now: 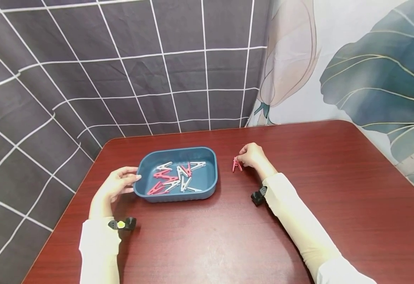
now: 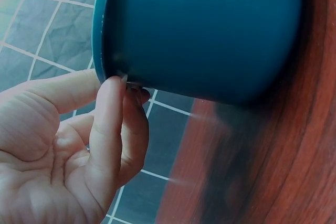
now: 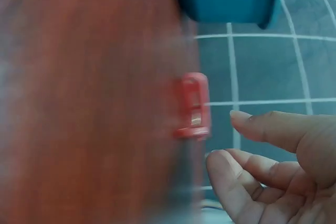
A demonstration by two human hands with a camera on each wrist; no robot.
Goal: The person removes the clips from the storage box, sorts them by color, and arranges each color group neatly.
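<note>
A blue tray [image 1: 210, 157] on the red-brown table holds several pink and white clothespins [image 1: 173, 177]. My left hand [image 1: 130, 176] is at the tray's left end. In the left wrist view that hand [image 2: 111, 83] pinches the tray's rim [image 2: 100, 35] between the thumb and the index fingertip. A single pink clothespin [image 1: 236, 164] stands on the table just right of the tray. My right hand [image 1: 242, 159] hovers beside it with loosely bent fingers. The right wrist view shows a small gap between the right hand [image 3: 226, 137] and the pink clothespin [image 3: 193, 106].
The table [image 1: 334, 205] stretches bare to the right and toward me. A grey checked cloth [image 1: 86, 79] hangs behind and to the left, a leaf-print cloth [image 1: 370, 71] at the right. Small black wrist cameras [image 1: 258, 196] sit on both sleeves.
</note>
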